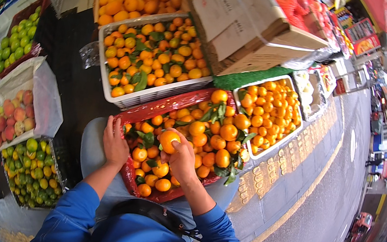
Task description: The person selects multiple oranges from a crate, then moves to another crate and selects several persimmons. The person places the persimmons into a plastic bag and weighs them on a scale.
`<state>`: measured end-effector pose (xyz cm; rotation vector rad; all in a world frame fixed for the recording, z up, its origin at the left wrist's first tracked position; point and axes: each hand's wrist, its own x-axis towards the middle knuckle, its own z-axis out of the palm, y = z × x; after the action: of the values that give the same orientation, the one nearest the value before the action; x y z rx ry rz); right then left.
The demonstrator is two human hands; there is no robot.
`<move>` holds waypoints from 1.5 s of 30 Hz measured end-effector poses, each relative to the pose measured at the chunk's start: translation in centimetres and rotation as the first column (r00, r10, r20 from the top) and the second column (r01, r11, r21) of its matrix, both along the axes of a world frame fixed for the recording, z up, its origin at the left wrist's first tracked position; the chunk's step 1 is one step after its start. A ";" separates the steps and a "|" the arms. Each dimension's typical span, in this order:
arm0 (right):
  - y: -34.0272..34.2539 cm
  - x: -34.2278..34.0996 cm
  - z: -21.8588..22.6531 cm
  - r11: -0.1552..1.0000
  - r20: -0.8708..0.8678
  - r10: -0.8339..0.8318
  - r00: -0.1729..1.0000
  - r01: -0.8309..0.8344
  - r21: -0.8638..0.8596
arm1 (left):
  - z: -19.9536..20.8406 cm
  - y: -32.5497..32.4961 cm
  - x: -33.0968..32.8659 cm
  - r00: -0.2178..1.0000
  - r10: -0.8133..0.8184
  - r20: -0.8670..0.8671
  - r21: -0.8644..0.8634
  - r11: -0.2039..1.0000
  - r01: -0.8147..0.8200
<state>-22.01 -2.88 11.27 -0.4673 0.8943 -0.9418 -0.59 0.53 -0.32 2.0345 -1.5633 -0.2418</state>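
Gripping an orange (169, 140) over the red-lined box (176, 102) with my right hand (183, 161), I could topple the piled fruit (197, 128) by knocking it, while my left hand (116, 144) rests at the rim (135, 114), though whether it clasps I can't tell.

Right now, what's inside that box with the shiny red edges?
Orange fruits with green leaves are in the red-edged box; the right hand holds one fruit. Whatever lies under the top fruits is covered, so I can't see it.

Crates (157, 92) of oranges (228, 132), peaches (19, 114) and green fruit (16, 44), set out beside yellow tactile paving (269, 172) and a road (326, 193), mark this place as a street-side fruit stall.
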 end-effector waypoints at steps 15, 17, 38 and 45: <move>-22.4 -25.7 -6.2 0.893 -0.858 -0.430 -0.282 0.007 -0.450 | 0.3 -0.2 -0.3 1.000 0.020 0.004 0.026 0.999 -0.020; -24.0 -26.8 -6.0 0.970 -0.910 -0.243 -0.335 -0.104 -0.221 | 0.2 -0.2 -0.1 1.000 0.024 0.020 0.040 0.999 -0.025; -4.3 10.9 -13.8 -0.263 -0.841 0.024 -0.541 -0.815 0.516 | -0.2 -0.3 0.2 1.000 0.003 0.005 0.035 0.999 -0.004; -7.8 5.2 -7.7 -0.087 -0.892 0.018 -0.451 -0.890 0.448 | 0.0 -0.2 0.4 1.000 -0.009 -0.008 0.070 0.998 0.009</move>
<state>-16.83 -10.68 3.55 -2.4177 0.7906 0.8142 -0.19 0.35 -0.33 2.0773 -1.5800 -0.3112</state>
